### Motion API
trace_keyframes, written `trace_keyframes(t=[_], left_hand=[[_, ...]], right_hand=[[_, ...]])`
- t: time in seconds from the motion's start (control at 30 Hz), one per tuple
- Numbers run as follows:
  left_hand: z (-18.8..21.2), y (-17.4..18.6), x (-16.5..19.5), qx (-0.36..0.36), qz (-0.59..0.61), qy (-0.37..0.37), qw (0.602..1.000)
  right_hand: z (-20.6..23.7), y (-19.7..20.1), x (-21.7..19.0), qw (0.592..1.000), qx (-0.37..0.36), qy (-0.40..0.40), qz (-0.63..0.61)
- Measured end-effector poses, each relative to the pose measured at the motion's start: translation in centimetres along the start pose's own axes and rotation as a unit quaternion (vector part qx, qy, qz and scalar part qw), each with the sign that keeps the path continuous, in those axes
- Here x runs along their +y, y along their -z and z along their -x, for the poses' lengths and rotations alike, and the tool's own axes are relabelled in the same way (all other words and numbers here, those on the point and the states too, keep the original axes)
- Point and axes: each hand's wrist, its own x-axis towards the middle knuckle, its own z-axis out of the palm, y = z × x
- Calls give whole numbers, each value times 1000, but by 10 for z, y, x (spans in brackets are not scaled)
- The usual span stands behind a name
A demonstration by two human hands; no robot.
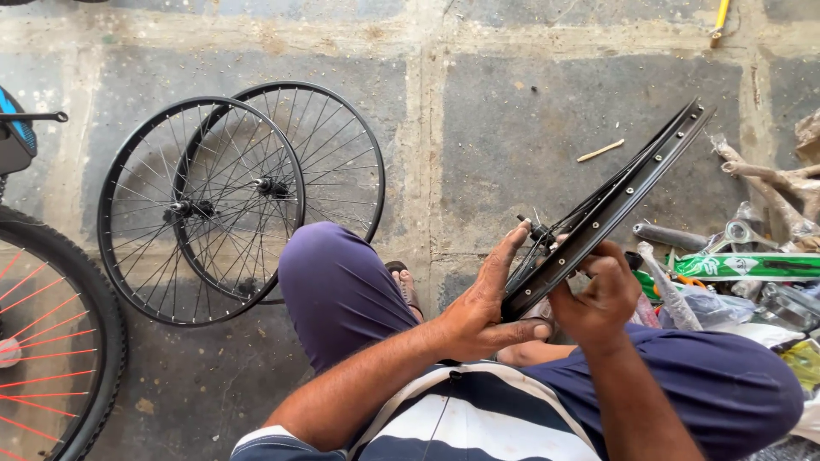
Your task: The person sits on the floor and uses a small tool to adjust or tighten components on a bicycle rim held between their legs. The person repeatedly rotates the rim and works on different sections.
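A black bicycle wheel rim (pixel 636 183) with spokes stands tilted on edge over my lap, running from the upper right down to my hands. My left hand (pixel 487 303) rests flat against its near side by the hub (pixel 534 230), fingers stretched up. My right hand (pixel 598 299) grips the rim's lower edge from the right, fingers curled around it. My knees in dark purple trousers (pixel 337 290) frame the wheel.
Two bare spoked wheels (pixel 205 209) lie overlapping on the concrete floor at left. A tyred wheel with red spokes (pixel 43 341) is at the far left. Bike parts and plastic wrapping (pixel 735 269) pile up at right. A small wooden stick (pixel 600 151) lies beyond.
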Motion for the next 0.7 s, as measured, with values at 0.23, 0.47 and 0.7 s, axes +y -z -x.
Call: trace_keyframes(t=[0.23, 0.47, 0.7], left_hand=[[-20, 15, 18, -4, -37, -38, 999], [-103, 40, 32, -25, 90, -11, 996], [-23, 17, 19, 27, -25, -59, 998]], right_hand=[[30, 22, 35, 928, -41, -172, -328], [37, 17, 57, 962, -23, -231, -143], [21, 30, 62, 983, -71, -128, -114]])
